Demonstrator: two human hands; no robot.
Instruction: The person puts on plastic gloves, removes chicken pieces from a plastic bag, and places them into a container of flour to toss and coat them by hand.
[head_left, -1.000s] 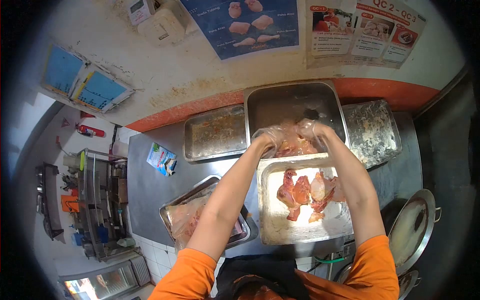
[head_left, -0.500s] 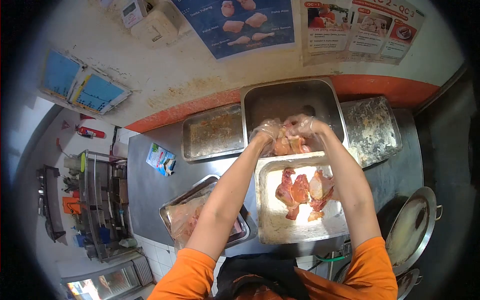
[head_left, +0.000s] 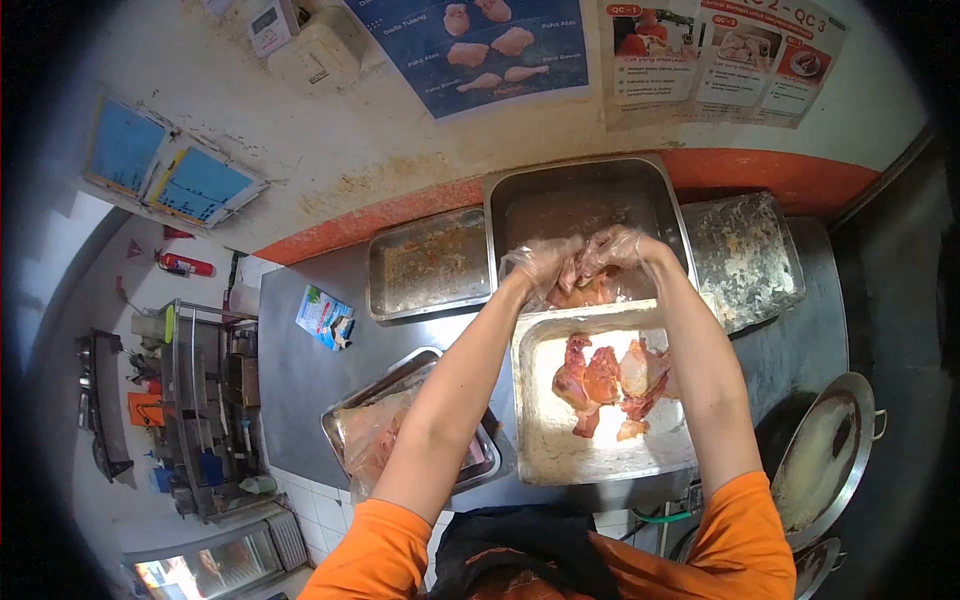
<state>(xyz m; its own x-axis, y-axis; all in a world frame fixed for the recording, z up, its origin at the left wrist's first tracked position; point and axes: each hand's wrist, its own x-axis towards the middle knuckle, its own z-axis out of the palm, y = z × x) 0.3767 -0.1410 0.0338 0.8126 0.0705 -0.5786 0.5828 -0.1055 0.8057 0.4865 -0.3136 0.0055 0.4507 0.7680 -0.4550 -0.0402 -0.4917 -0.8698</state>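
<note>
Steel table [head_left: 300,375] is carrying several pans, and both hands are meeting over the near edge of the deep pan [head_left: 590,200]. The left hand [head_left: 545,262] and the right hand [head_left: 615,250], each in a thin clear glove, are curling their fingers around a reddish chicken piece [head_left: 588,292], gripping it from either side. Just below them, the floured tray [head_left: 560,450] is holding more chicken pieces [head_left: 605,385] in a cluster. Beside the left arm, a bag-lined tray [head_left: 375,435] is sitting on the table.
</note>
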